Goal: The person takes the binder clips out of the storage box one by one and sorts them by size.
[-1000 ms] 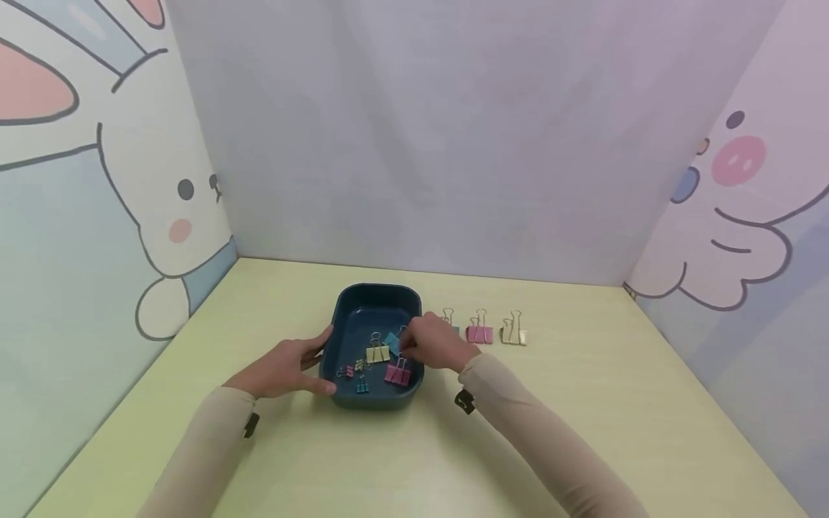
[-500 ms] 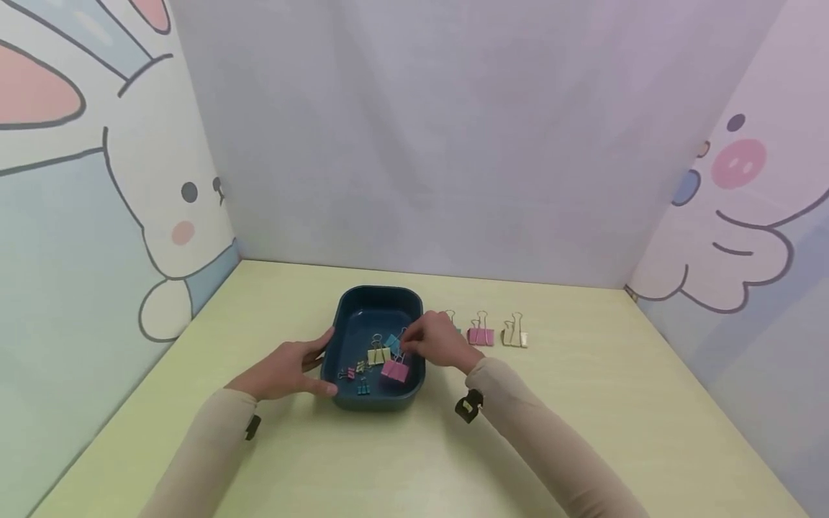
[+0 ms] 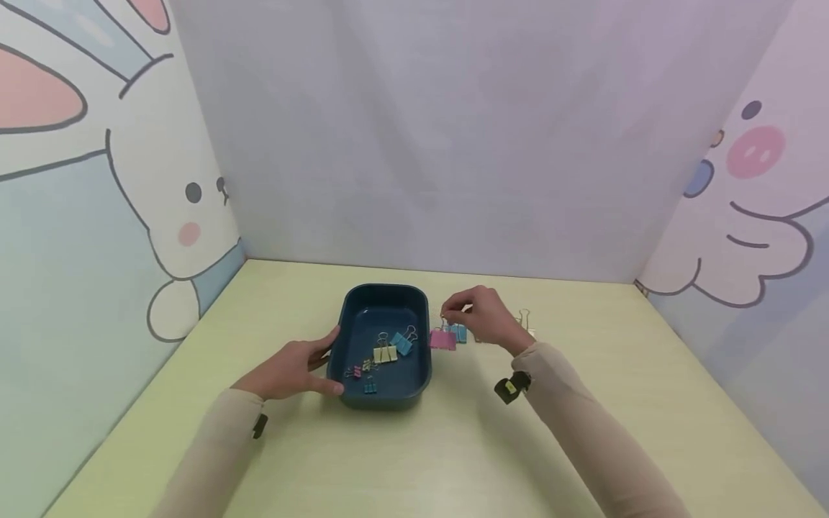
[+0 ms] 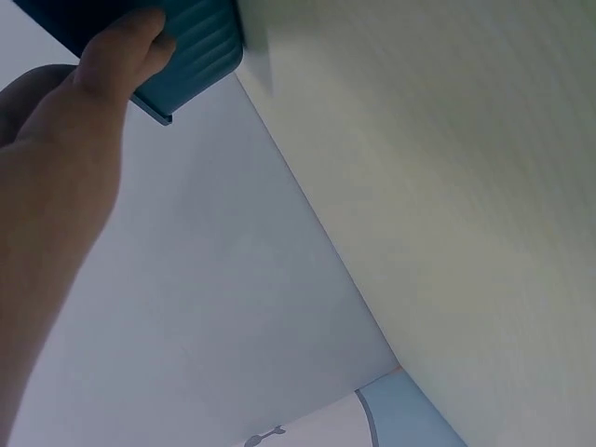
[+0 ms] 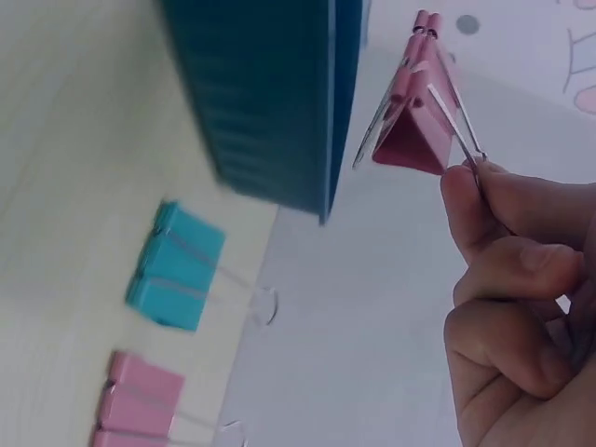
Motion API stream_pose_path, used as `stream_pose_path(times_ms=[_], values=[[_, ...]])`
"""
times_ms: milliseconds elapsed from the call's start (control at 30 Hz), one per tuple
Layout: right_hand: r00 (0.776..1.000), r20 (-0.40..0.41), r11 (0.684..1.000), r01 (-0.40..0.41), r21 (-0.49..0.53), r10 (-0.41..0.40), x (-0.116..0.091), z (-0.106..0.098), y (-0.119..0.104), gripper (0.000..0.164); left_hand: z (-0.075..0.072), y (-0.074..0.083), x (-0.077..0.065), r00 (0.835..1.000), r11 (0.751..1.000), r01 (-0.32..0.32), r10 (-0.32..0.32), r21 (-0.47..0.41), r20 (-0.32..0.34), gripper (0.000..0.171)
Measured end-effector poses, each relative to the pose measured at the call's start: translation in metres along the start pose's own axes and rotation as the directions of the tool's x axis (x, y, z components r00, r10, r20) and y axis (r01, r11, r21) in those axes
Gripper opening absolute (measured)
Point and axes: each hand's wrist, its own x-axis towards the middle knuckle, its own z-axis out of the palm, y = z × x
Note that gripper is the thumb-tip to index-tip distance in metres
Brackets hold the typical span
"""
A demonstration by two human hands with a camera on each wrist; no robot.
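My right hand (image 3: 486, 314) pinches a large pink binder clip (image 3: 443, 339) by a wire handle, just beyond the right wall of a dark blue box (image 3: 382, 403). In the right wrist view that held clip (image 5: 419, 130) hangs from thumb and fingertips. My left hand (image 3: 288, 369) holds the box by its left side, thumb near the front corner. Inside lie a yellow binder clip (image 3: 385, 354), a blue one (image 3: 402, 344), and small clips in pink (image 3: 357, 371), yellow (image 3: 367, 365) and teal (image 3: 370, 388).
On the table, right of the box, lie a blue binder clip (image 5: 182, 270) and a pink one (image 5: 140, 400). A pale one (image 3: 531, 333) is mostly hidden behind my right hand. A grey wall (image 3: 414, 144) stands behind the table, with cartoon-printed panels at both sides.
My right hand has lifted the large pink binder clip out of the box and carried it right, past the wall. The left hand stays on the box.
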Motion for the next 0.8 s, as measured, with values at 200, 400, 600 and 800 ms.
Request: stream_pose_path(times_ms=[200,400,600,800], values=[[0.998,0.041,0.998,-0.053,-0.025,0.054,-0.005,0.003,0.019,0.010,-0.002,0.002,0.000,1.000,1.000,0.008,-0.008,0.012,0.001,0.116],[0.992,0.107,0.996,-0.062,-0.069,0.069,-0.003,0.015,0.041,0.011,0.000,0.000,-0.001,1.000,1.000,0.011,-0.011,0.003,-0.002,0.115],[0.983,0.118,0.989,-0.133,-0.067,0.140,-0.002,0.021,0.056,0.012,0.001,-0.001,-0.001,1.000,1.000,0.010,-0.010,-0.002,0.000,0.114],[0.986,0.104,0.990,-0.121,-0.066,0.128,-0.002,0.019,0.061,0.012,-0.001,0.001,0.000,1.000,1.000,0.000,0.000,0.006,0.001,0.115]])
